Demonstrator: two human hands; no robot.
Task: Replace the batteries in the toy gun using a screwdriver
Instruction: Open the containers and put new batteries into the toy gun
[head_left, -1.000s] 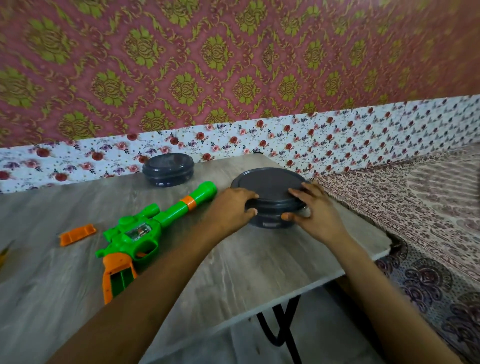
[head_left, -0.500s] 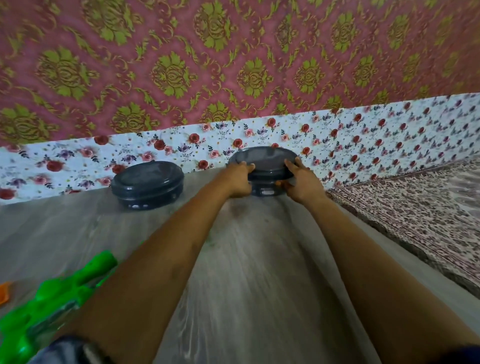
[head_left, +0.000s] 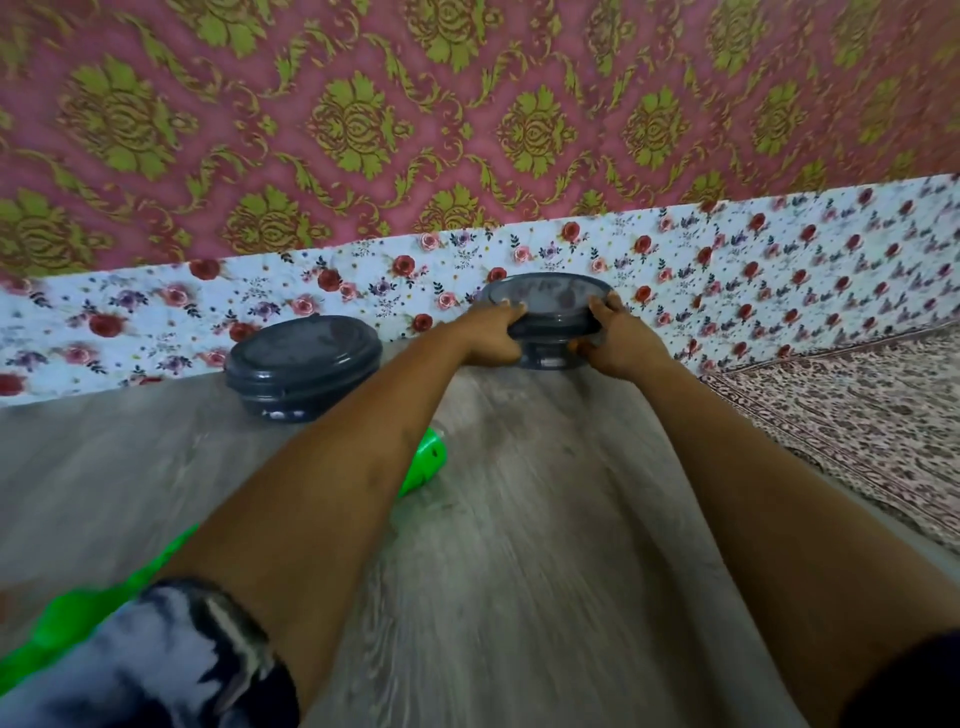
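Note:
A dark grey round lidded container (head_left: 545, 306) sits at the far edge of the wooden table (head_left: 519, 545), against the flowered wall. My left hand (head_left: 491, 332) grips its left side and my right hand (head_left: 618, 338) grips its right side, fingers curled round the rim. The green toy gun (head_left: 423, 462) lies under my left forearm; only its muzzle end and part of its body at the lower left show. No screwdriver or batteries are in sight.
A second dark grey lidded container (head_left: 304, 369) stands to the left by the wall. A patterned cloth (head_left: 857, 415) covers the surface to the right of the table. My sleeve (head_left: 156, 660) fills the lower left corner.
Both hands have pushed the container from the table's near right part to the far edge by the wall. Since half a second ago it has hardly moved; the view has shifted.

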